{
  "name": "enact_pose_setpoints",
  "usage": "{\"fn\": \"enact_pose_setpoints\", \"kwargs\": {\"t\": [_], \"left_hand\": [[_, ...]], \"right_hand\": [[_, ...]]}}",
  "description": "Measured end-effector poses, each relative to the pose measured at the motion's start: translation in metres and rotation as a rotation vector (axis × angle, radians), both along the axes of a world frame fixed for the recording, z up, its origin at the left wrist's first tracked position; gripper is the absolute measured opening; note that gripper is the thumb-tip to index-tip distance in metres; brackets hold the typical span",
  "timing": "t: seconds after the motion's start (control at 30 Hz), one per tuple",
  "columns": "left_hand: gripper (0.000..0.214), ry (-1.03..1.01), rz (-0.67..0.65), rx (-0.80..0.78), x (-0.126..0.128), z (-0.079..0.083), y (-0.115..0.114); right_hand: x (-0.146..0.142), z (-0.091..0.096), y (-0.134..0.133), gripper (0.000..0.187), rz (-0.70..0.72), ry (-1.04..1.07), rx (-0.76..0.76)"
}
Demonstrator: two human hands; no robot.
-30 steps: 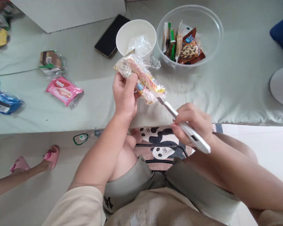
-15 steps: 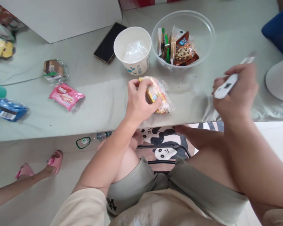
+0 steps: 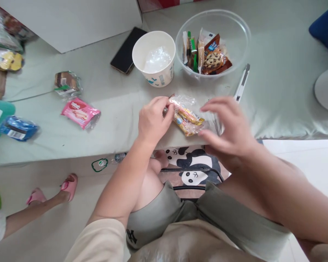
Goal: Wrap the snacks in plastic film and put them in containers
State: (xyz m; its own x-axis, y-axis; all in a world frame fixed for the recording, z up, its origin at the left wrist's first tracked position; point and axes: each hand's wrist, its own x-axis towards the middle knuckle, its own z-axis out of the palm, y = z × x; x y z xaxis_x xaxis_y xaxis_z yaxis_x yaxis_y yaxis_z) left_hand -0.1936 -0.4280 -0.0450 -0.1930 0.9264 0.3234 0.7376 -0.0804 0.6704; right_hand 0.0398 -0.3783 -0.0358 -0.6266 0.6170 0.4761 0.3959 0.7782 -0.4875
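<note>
My left hand pinches the left end of a clear-wrapped snack pack with yellow and pink wrappers inside, held at the front of the table. To the right of the pack, my right hand has its thumb and fingers apart and is a little blurred; it holds nothing. A white box cutter lies on the tablecloth just beyond the right hand. Behind the pack stands a white paper tub with clear plastic film in it.
A clear plastic bowl holds several wrapped cookies. A phone lies beside the tub. Leftward are a pink wafer pack, a brown snack pack and a blue packet. Another person's leg shows at lower left.
My right hand has let go of the box cutter, which now lies on the table, and has moved left toward the snack pack. My left hand has shifted its grip to the pack's left end.
</note>
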Motion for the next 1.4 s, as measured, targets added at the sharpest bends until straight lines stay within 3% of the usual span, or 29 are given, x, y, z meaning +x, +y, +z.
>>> {"fn": "enact_pose_setpoints", "kwargs": {"t": [0.07, 0.13, 0.2, 0.3, 0.4, 0.53, 0.63, 0.73, 0.83, 0.93, 1.0, 1.1, 1.2, 1.3, 1.4], "left_hand": [[0.009, 0.0, -0.019, -0.009, 0.002, 0.0, -0.001], [0.019, 0.006, -0.057, -0.025, 0.003, 0.001, -0.002], [0.023, 0.021, -0.083, -0.034, 0.003, 0.001, -0.003], [0.01, -0.006, -0.072, -0.018, 0.0, 0.0, -0.002], [0.012, -0.161, -0.035, 0.041, -0.007, -0.002, 0.003], [0.022, -0.481, 0.174, 0.087, -0.02, -0.001, 0.01], [0.026, -0.654, 0.387, 0.007, -0.03, 0.005, 0.012], [0.029, -0.673, 0.534, -0.055, -0.04, 0.008, 0.011], [0.027, -0.547, 0.58, -0.077, -0.048, 0.006, 0.009], [0.015, -0.313, 0.56, 0.089, -0.051, 0.003, 0.008], [0.009, -0.139, 0.455, 0.206, -0.048, 0.002, 0.007], [0.012, 0.012, 0.242, 0.144, -0.041, 0.001, 0.007], [0.015, 0.003, 0.181, -0.012, -0.038, -0.003, 0.008], [0.008, -0.064, 0.205, -0.032, -0.041, -0.009, 0.01], [0.025, -0.135, 0.28, -0.002, -0.048, -0.015, 0.011]], "right_hand": [[-0.014, -0.003, -0.015, 0.032, 0.087, -0.051, 0.025], [-0.023, -0.008, -0.021, 0.022, 0.053, -0.057, 0.01], [-0.026, -0.012, -0.019, 0.014, 0.02, -0.025, -0.039], [-0.021, -0.012, -0.012, 0.005, 0.017, -0.006, -0.103], [-0.013, -0.007, -0.005, 0.005, -0.017, -0.011, -0.118], [0.0, 0.0, 0.007, 0.01, -0.1, -0.052, -0.163], [0.01, 0.003, 0.015, 0.012, -0.189, -0.057, -0.169], [0.02, 0.005, 0.022, 0.012, -0.286, -0.022, -0.127], [0.026, 0.006, 0.025, 0.02, -0.385, -0.014, -0.098], [0.025, 0.007, 0.023, 0.029, -0.45, -0.016, -0.044], [0.02, 0.007, 0.021, 0.027, -0.421, 0.021, 0.004], [0.009, 0.003, 0.02, 0.029, -0.34, -0.022, -0.002], [0.0, -0.005, 0.023, 0.046, -0.318, -0.133, -0.088], [-0.003, -0.009, 0.027, 0.029, -0.333, -0.173, -0.141], [-0.006, -0.004, 0.025, 0.014, -0.351, -0.126, -0.122]]}}
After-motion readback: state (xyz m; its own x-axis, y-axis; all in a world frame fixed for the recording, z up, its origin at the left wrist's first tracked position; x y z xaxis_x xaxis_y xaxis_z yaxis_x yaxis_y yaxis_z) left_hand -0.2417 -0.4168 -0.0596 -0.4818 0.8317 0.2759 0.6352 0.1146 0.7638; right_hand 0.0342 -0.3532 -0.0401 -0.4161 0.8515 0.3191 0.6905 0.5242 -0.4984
